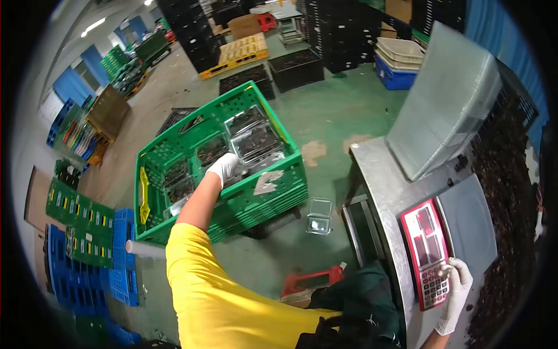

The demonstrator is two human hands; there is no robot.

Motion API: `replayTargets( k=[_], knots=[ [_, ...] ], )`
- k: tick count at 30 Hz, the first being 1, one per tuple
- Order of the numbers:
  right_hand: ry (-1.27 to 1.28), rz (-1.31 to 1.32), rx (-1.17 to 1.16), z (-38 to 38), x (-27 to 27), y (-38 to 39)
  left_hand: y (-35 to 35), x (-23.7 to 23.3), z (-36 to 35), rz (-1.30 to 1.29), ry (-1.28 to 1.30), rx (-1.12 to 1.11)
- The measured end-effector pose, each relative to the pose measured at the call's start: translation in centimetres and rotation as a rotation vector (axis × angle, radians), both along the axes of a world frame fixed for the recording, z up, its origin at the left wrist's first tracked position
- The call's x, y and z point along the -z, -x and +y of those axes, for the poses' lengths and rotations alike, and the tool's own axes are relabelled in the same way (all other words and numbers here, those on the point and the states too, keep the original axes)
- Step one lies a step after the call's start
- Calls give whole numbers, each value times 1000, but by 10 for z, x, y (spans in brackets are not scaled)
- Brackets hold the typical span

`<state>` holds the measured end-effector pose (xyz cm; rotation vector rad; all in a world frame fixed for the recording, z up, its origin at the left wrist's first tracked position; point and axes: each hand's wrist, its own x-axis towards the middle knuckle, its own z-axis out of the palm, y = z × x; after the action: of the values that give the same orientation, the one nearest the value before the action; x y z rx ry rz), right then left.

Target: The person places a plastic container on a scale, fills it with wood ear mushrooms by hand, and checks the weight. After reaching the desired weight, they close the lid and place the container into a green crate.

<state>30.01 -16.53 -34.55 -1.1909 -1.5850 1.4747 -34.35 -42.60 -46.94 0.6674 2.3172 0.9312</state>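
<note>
My left hand (225, 167), in a white glove, reaches down into a green plastic crate (279, 185). It is over clear plastic boxes holding dark brown pieces, one such box (253, 141) lying just beyond the hand. Its fingertips are partly hidden and blurred, so their grip cannot be made out. My right hand (457, 288), also gloved in white, rests by the keypad of a red and white scale (429, 256). Those fingers are bent and apart, with nothing held. A grey pan (468, 224) adjoins the scale's display.
A metal table (381, 168) on my right carries a tall wrapped stack of clear plastic (444, 99) and a heap of dark pieces (500, 227). An empty clear box (319, 224) lies on the floor. Blue pallets (125, 256) stand left; black crates (296, 68) lie ahead.
</note>
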Motion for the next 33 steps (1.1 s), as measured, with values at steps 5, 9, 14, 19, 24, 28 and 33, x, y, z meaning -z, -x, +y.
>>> replayTargets(
  k=[5, 9, 14, 19, 24, 28, 33],
  knots=[
    [32, -96, 28, -21, 0, -35, -37, -39, 71, 1316, 613, -117],
    [142, 109, 140, -30, 4, -55, -118, -117, 205, 1194, -331, 363],
    [0, 56, 114, -37, 7, -77, -283, -270, 375, 1353, -1066, 512],
    [-176, -111, 204, -58, 14, -122, -279, -341, 515, 1294, -551, 675],
    [-38, -30, 430, -90, 38, -184, -193, -376, 583, 723, -417, 1002],
    [-2, 63, 535, -99, 56, -216, -179, -393, 580, 782, -223, 1127],
    [-13, -24, 611, -94, 66, -226, -216, -403, 559, 882, -102, 834]
  ],
)
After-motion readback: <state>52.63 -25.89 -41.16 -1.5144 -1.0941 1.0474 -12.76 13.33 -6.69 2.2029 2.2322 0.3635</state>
